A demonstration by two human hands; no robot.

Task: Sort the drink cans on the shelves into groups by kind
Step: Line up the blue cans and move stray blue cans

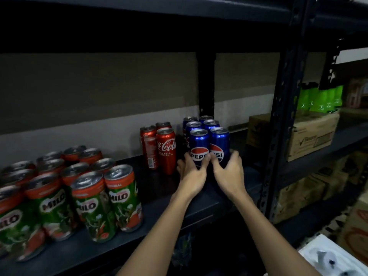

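At the far left of the shelf [159,212] stands the Milo group [65,196], green cans with orange-red collars and silver tops, packed upright in rows and running off the frame's edge; a bare stretch of dark shelf separates it from the Coca-Cola cans [159,148], three tall slim red ones, upright and close together; just right of these, with a narrow gap, is the Pepsi block [205,132], six blue cans in two columns going back toward the rear post.

Both hands are on the front row of that block; the left hand [191,172] curls its fingers [205,159] round the base of the front left Pepsi can [199,144], thumb on the can's left side; the right hand [229,172] cups the base of the front right Pepsi can [220,142] in the same manner, fingers bent round the lower wall; each hand holds its own can low down, below the round logo.

The cans lie straight ahead of the fingers, long axes vertical, bottoms apparently on the shelf and touching their neighbours behind; each hand is nearest its own can, so neither needs to cross over.

The three kinds already sit apart, so the sorting looks nearly finished; this reads as squaring the Pepsi front row, though whether it goes back or sideways I cannot tell; gripped so low, a tall can might tip.
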